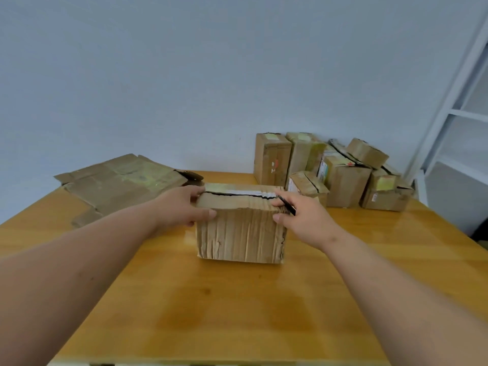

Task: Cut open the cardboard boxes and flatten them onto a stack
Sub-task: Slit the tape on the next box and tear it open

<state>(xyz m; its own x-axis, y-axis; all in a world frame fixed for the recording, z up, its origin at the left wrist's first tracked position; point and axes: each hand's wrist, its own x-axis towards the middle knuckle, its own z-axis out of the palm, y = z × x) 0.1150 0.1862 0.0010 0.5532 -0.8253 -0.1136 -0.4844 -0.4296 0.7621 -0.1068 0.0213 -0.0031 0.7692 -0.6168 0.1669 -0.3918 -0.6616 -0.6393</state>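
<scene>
Head view: a creased cardboard box (240, 228) stands upright near the middle of the wooden table (237, 307), with a dark slit running along its taped top seam. The left hand (182, 206) grips the left top corner of the box, fingers laid over the top edge and thumb pressed against the front face. The right hand (301, 217) rests against the right top corner of the box and holds a thin black cutting tool (286, 205) between its fingers; the tip of the tool lies at the right end of the slit. Behind the box and to its left, flattened cardboard (118, 183) lies on the table, overhanging the far edge. Behind the box and to its right, a cluster of unopened cardboard boxes (332, 170) sits against the wall (184, 75). Farther right of the box, a white shelf frame (456, 114) stands beside the table.
</scene>
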